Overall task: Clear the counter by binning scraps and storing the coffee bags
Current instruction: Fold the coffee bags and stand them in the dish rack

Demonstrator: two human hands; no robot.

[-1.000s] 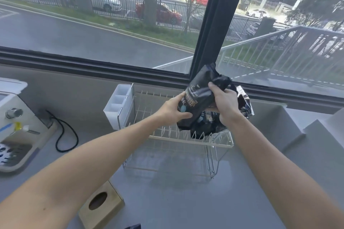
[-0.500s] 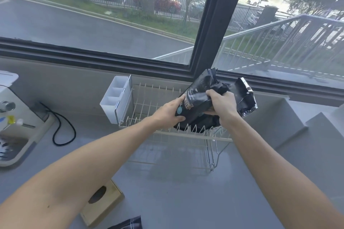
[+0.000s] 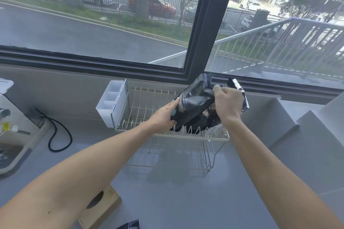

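A black coffee bag [image 3: 193, 102] with gold lettering leans tilted in the right end of a white wire dish rack [image 3: 145, 132] on the grey counter. My left hand [image 3: 163, 115] grips the bag's lower left edge. My right hand [image 3: 228, 104] clutches its upper right side. Behind and under it lies a second black bag [image 3: 241, 96] with a silver foil lining showing; my right hand hides much of it. A corner of another dark bag [image 3: 130, 225] pokes in at the bottom edge.
A white cutlery caddy [image 3: 109, 104] hangs on the rack's left end. A coffee machine [image 3: 11, 135] with a black cable [image 3: 59, 135] stands at the left. A wooden box with a round hole [image 3: 100, 206] sits near the front. Stepped grey ledges [image 3: 307, 132] rise on the right.
Both hands have lowered the front coffee bag toward the rack. My right hand has shifted its grip up to the bag's top right.
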